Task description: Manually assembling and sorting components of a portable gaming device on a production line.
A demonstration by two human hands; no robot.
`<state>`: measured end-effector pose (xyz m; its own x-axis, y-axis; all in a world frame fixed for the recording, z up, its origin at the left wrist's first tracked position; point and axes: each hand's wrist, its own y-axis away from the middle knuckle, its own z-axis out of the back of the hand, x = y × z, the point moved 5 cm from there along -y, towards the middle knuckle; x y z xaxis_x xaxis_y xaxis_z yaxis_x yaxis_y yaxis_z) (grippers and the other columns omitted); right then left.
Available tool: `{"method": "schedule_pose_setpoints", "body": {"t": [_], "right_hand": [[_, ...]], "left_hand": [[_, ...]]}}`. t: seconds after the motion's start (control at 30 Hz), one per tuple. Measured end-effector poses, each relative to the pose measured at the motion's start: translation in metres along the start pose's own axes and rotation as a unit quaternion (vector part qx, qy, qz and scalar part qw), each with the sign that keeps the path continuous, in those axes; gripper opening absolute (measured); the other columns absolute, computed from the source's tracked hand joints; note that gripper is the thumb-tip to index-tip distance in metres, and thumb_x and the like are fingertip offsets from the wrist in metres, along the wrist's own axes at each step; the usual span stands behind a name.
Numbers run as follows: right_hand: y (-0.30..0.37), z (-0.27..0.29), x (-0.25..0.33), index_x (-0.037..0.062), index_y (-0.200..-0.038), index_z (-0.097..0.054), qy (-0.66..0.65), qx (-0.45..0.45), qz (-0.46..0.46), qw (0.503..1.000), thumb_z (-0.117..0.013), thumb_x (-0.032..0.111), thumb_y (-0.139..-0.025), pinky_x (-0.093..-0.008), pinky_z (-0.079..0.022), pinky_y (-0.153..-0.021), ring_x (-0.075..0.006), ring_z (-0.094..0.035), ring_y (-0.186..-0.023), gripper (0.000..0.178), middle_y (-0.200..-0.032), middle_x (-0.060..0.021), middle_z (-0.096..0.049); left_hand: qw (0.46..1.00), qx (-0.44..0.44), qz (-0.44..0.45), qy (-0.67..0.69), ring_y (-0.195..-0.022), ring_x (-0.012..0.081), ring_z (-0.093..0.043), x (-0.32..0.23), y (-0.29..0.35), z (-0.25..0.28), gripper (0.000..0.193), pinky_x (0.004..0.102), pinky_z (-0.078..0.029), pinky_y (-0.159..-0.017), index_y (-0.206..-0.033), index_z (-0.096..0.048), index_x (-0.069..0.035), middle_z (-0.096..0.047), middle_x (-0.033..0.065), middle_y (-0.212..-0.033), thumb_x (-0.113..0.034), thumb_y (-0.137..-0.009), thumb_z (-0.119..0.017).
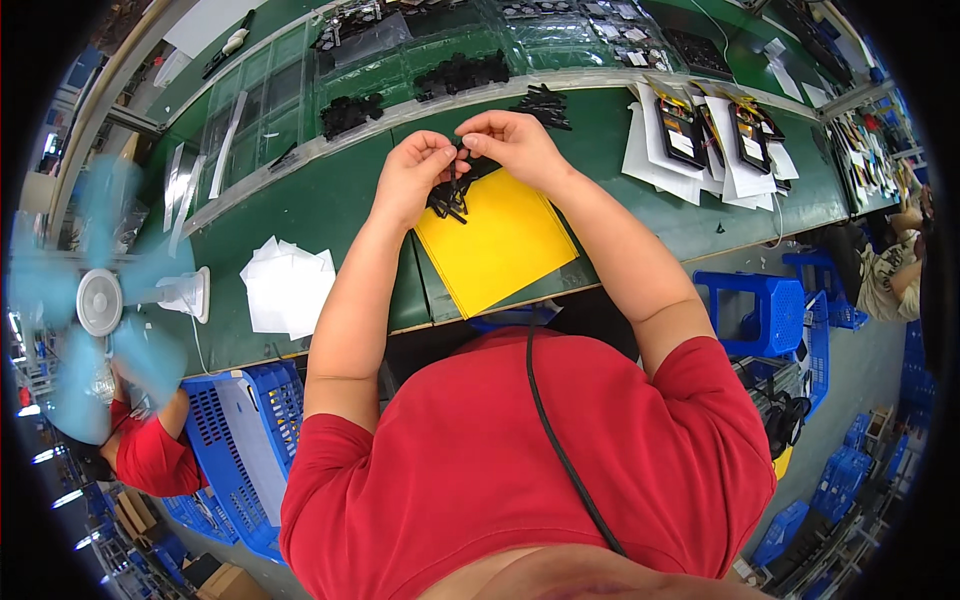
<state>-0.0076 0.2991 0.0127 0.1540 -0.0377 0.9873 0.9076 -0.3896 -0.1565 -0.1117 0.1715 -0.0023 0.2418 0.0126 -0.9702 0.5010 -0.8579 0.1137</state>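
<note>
Above the yellow sheet (497,245), both hands are raised close together, their fingertips almost touching. My left hand (412,178) pinches a thin black strip (453,170) that hangs down from the fingertips. My right hand (517,148) is closed in a pinch at the strip's upper end; what lies between its fingertips is too small to make out. Below the fingers, a loose bunch of black strips (450,207) lies on the sheet's far left corner. A second heap of black strips (543,106) sits on the green table beyond my right hand.
White paper sheets (287,288) lie left, near a spinning blue fan (100,300). Black-framed devices (682,135) rest on papers at right. Clear trays (350,60) with black parts line the back. Blue crate (240,440) and blue stool (750,312) flank me; another person's red sleeve (155,455) shows left.
</note>
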Motion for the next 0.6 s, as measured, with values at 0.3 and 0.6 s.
{"method": "schedule_pose_setpoints", "body": {"t": [0.3, 0.6], "right_hand": [[0.002, 0.015, 0.000, 0.0006, -0.110, -0.067, -0.130, -0.040, -0.047, 0.990, -0.062, 0.012, -0.094, -0.0234, -0.050, -0.073, -0.0116, -0.064, -0.080, 0.020, -0.090, -0.0057, -0.069], [0.001, 0.019, 0.001, -0.0007, -0.112, -0.065, -0.106, -0.059, -0.056, 0.991, -0.064, 0.013, -0.092, -0.0237, -0.050, -0.072, -0.0136, -0.065, -0.082, 0.024, -0.093, -0.0073, -0.069]], "left_hand": [[0.973, 0.062, 0.028, 0.220, -0.089, 0.0226, -0.067, -0.010, 0.004, 0.002, 0.003, 0.0346, -0.055, -0.081, -0.096, -0.054, -0.006, -0.066, 0.0177, -0.109, -0.007, -0.097, -0.052], [0.969, 0.035, 0.031, 0.241, -0.091, 0.0247, -0.067, -0.008, 0.004, 0.010, 0.002, 0.0355, -0.057, -0.081, -0.096, -0.054, -0.006, -0.065, 0.0188, -0.111, -0.006, -0.097, -0.052]]}}
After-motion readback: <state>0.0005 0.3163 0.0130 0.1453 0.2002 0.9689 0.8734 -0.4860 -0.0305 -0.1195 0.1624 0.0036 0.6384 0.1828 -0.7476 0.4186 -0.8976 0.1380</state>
